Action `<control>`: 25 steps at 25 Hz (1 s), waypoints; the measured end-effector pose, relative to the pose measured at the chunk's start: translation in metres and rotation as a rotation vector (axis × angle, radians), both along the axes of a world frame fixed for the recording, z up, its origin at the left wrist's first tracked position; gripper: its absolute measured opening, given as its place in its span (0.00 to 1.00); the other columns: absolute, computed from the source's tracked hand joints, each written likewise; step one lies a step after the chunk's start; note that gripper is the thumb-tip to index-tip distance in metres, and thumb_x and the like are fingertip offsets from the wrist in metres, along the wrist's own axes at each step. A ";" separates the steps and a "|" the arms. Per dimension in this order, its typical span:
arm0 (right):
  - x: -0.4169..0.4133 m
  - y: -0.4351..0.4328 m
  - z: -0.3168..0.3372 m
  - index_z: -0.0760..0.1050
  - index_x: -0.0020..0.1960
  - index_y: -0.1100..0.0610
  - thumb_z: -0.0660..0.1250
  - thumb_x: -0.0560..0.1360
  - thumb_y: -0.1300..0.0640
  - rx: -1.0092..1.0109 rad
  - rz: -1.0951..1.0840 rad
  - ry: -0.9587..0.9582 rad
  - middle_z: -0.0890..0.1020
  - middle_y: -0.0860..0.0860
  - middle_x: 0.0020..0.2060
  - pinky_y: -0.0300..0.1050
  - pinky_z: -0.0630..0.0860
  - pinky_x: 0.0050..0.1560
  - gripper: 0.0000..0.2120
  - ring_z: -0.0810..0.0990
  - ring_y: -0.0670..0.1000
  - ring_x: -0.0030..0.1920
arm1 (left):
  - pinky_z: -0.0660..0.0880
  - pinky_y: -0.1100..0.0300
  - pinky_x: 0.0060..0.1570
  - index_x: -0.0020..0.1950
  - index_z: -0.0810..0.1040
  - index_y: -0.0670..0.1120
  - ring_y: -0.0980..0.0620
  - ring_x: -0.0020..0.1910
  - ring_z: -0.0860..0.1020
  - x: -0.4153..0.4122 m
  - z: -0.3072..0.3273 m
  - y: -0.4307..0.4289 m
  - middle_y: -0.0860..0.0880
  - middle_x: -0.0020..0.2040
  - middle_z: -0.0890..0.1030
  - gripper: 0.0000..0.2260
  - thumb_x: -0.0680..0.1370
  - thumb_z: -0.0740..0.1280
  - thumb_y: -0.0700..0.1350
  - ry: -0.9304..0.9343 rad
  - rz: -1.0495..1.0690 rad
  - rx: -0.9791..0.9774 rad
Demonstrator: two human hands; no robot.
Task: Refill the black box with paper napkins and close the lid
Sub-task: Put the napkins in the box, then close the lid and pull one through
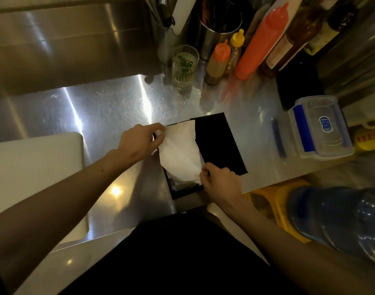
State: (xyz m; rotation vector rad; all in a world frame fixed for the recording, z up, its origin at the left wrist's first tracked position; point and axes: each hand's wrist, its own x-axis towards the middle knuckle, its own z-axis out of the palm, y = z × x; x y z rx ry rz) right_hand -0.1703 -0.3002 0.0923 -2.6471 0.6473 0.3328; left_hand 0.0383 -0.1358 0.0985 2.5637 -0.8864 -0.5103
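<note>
A black box [183, 191] stands open on the steel counter near its front edge. Its black lid [219, 143] lies flat to the right of the opening. A stack of white paper napkins [179, 152] sits over the box opening, partly above the rim. My left hand [139, 140] pinches the far left corner of the napkins. My right hand [220, 179] grips their near right corner. The inside of the box is mostly hidden by the napkins.
A white cutting board [33, 167] lies at the left. A glass [184, 64], sauce bottles [261, 43] and a utensil holder [216, 37] stand at the back. A clear plastic container with blue clips [319, 126] sits at the right. A blue water jug [340, 216] is below the counter.
</note>
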 end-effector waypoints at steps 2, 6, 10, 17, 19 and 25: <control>-0.001 0.001 0.006 0.72 0.59 0.50 0.58 0.80 0.45 0.031 0.009 -0.075 0.82 0.52 0.38 0.49 0.80 0.36 0.13 0.80 0.53 0.34 | 0.70 0.59 0.39 0.61 0.78 0.53 0.53 0.39 0.75 -0.017 0.007 0.004 0.54 0.39 0.78 0.12 0.81 0.62 0.52 -0.142 0.004 -0.120; 0.016 0.004 0.022 0.72 0.67 0.55 0.62 0.80 0.51 0.084 0.179 -0.206 0.80 0.53 0.57 0.48 0.81 0.50 0.17 0.80 0.52 0.52 | 0.73 0.48 0.53 0.63 0.78 0.47 0.42 0.55 0.77 -0.054 -0.003 0.009 0.43 0.58 0.80 0.15 0.77 0.68 0.48 -0.246 -0.237 -0.069; 0.046 0.008 0.014 0.60 0.76 0.57 0.59 0.82 0.54 -0.012 0.371 -0.090 0.62 0.56 0.76 0.47 0.66 0.70 0.23 0.63 0.55 0.75 | 0.57 0.45 0.73 0.72 0.70 0.42 0.38 0.72 0.67 -0.077 -0.017 0.007 0.38 0.72 0.71 0.24 0.81 0.61 0.54 -0.193 -0.339 0.156; 0.070 -0.002 -0.009 0.50 0.77 0.63 0.57 0.82 0.53 -0.385 0.735 0.096 0.54 0.62 0.78 0.52 0.47 0.77 0.30 0.51 0.60 0.78 | 0.36 0.44 0.75 0.80 0.43 0.46 0.42 0.79 0.41 -0.096 -0.013 -0.009 0.41 0.80 0.44 0.32 0.82 0.42 0.62 -0.162 -0.433 0.596; 0.073 -0.006 -0.010 0.50 0.77 0.64 0.55 0.82 0.50 -0.464 0.796 0.137 0.54 0.63 0.77 0.54 0.45 0.77 0.30 0.51 0.61 0.78 | 0.34 0.42 0.74 0.80 0.41 0.47 0.42 0.79 0.39 -0.096 -0.014 -0.016 0.41 0.80 0.42 0.33 0.81 0.42 0.64 -0.155 -0.456 0.704; 0.080 -0.013 -0.011 0.45 0.78 0.64 0.51 0.81 0.41 -0.560 0.885 0.209 0.50 0.62 0.78 0.54 0.40 0.76 0.36 0.46 0.60 0.79 | 0.48 0.42 0.75 0.74 0.64 0.43 0.42 0.75 0.61 -0.089 -0.003 -0.021 0.39 0.75 0.65 0.27 0.82 0.51 0.59 -0.166 -0.403 0.541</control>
